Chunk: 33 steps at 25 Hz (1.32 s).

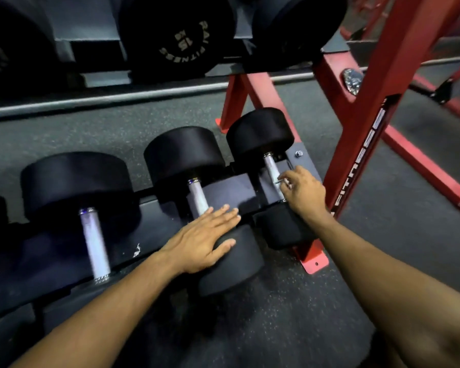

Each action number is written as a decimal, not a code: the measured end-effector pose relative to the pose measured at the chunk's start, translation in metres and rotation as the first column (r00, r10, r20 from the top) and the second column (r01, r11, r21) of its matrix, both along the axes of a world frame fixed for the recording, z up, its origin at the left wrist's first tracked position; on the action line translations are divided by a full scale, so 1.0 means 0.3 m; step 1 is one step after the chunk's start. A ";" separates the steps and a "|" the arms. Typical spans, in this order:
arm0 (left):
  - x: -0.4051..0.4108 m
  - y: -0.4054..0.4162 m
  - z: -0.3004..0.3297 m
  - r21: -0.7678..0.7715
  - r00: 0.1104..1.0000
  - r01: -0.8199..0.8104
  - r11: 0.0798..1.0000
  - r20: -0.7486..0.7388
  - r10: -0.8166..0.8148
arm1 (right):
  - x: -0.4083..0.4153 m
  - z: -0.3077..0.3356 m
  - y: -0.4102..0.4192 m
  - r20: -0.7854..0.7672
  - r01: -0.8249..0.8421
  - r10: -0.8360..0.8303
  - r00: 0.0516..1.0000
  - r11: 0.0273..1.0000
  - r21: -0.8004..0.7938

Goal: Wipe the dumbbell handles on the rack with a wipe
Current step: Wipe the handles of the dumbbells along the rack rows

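My right hand (pixel 302 191) pinches the wipe (pixel 283 181) on the rightmost handle (pixel 272 168); left hand (pixel 205 239) lies flat, fingers apart

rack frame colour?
Red, on the uprights and feet of the rack frame; clearest in the head view.

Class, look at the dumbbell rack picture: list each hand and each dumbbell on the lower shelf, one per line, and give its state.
left hand: open, fingers straight, resting flat on the middle dumbbell's near head.
right hand: fingers curled at the right dumbbell's handle; a wipe cannot be made out.
right dumbbell: lying in its cradle at the rack's end.
middle dumbbell: lying in its cradle, handle bare.
left dumbbell: lying in its cradle, untouched.
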<state>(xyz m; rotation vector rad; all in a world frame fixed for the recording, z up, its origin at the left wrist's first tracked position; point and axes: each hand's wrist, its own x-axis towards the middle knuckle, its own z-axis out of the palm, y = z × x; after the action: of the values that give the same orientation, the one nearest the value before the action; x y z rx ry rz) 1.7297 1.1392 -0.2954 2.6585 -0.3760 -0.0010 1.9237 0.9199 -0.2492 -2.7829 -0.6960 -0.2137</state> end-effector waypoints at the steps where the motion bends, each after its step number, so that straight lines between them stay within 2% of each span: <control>1: 0.020 0.007 0.002 0.008 0.999 0.028 1.000 -0.027 -0.027 | -0.007 -0.017 0.000 0.057 0.031 -0.032 0.998 0.999 0.010; 3: 0.052 0.005 0.006 0.036 0.999 0.001 0.999 -0.053 0.001 | -0.008 -0.034 -0.002 0.119 0.045 -0.050 0.992 0.998 0.048; 6: 0.030 0.019 0.002 0.073 0.993 -0.119 0.990 0.025 0.117 | 0.016 -0.050 -0.013 0.107 -0.072 0.057 0.993 0.987 0.142; 8: 0.019 0.059 0.002 0.164 0.958 -0.227 0.960 0.213 0.190 | 0.035 -0.068 -0.017 0.078 -0.123 0.110 0.991 0.976 0.179; 10: 0.056 0.121 0.016 0.243 0.866 -0.405 0.881 0.411 0.284 | 0.048 -0.081 -0.009 0.061 -0.114 0.104 0.993 0.977 0.178; 13: 0.161 0.223 0.068 0.242 0.799 -0.538 0.807 0.452 0.397 | 0.051 -0.073 0.000 0.010 -0.049 0.048 0.999 0.978 0.203; 16: 0.236 0.283 0.060 0.230 0.809 -0.507 0.831 0.460 0.366 | 0.054 -0.063 0.006 -0.037 -0.040 0.048 0.998 0.980 0.194; 19: 0.264 0.316 0.037 0.156 0.773 -0.492 0.856 0.530 0.348 | 0.073 -0.061 0.013 -0.091 -0.041 0.061 0.994 0.976 0.213; 23: 0.270 0.326 0.011 0.065 0.722 -0.502 0.862 0.580 0.377 | 0.155 -0.030 0.051 -0.086 0.026 -0.004 0.996 0.964 0.264; 25: 0.273 0.321 0.005 0.064 0.713 -0.511 0.857 0.588 0.381 | 0.187 -0.021 0.090 -0.077 0.004 0.016 0.997 0.966 0.260; 27: 0.275 0.321 0.003 0.062 0.704 -0.522 0.851 0.595 0.388 | 0.208 -0.036 0.118 -0.032 -0.087 0.094 0.995 0.980 0.179; 31: 0.278 0.316 -0.003 0.038 0.683 -0.535 0.844 0.607 0.406 | 0.218 -0.065 0.144 0.028 -0.206 0.210 0.977 0.974 -0.099; 33: 0.279 0.312 -0.003 0.020 0.679 -0.534 0.845 0.606 0.414 | 0.220 -0.071 0.151 0.031 -0.208 0.212 0.977 0.973 -0.103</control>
<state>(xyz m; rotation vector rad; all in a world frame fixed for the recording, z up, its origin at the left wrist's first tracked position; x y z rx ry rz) 1.8133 1.2327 -0.2962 2.8166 0.1736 1.0207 1.9899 0.9651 -0.2704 -2.7764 -1.0314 -0.2009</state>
